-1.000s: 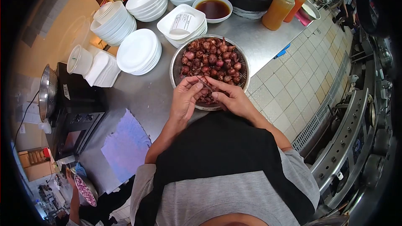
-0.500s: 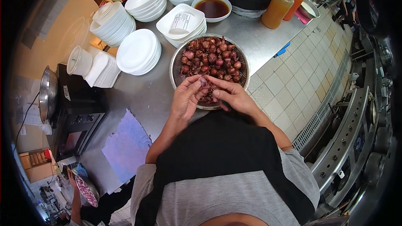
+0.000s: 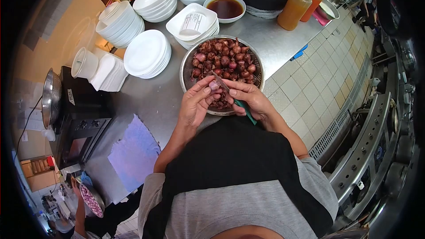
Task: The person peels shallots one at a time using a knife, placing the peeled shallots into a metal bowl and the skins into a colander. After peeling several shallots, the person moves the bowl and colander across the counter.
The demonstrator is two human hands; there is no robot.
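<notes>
Over the near side of a metal colander (image 3: 183,71), my left hand (image 3: 193,105) pinches a small pale purple shallot (image 3: 214,85) between thumb and fingers. My right hand (image 3: 252,99) is closed around the green handle of a small paring knife (image 3: 245,109). Its blade points up and to the left, right beside the shallot. Many reddish-brown unpeeled shallots (image 3: 225,59) fill the far part of the colander. Loose skins (image 3: 221,102) lie at its near side, partly hidden by my hands.
Stacked white plates (image 3: 147,54), bowls (image 3: 152,2) and a bowl of dark liquid (image 3: 226,8) stand behind the colander. Sauce bottles (image 3: 295,8) are at back right. A purple cloth (image 3: 135,155) lies left. Another person's arm (image 3: 79,210) reaches a bowl of pink pieces (image 3: 91,201) at lower left.
The knife in my right hand has swung into view, its blade now up beside the shallot. My left hand keeps the shallot in nearly the same place.
</notes>
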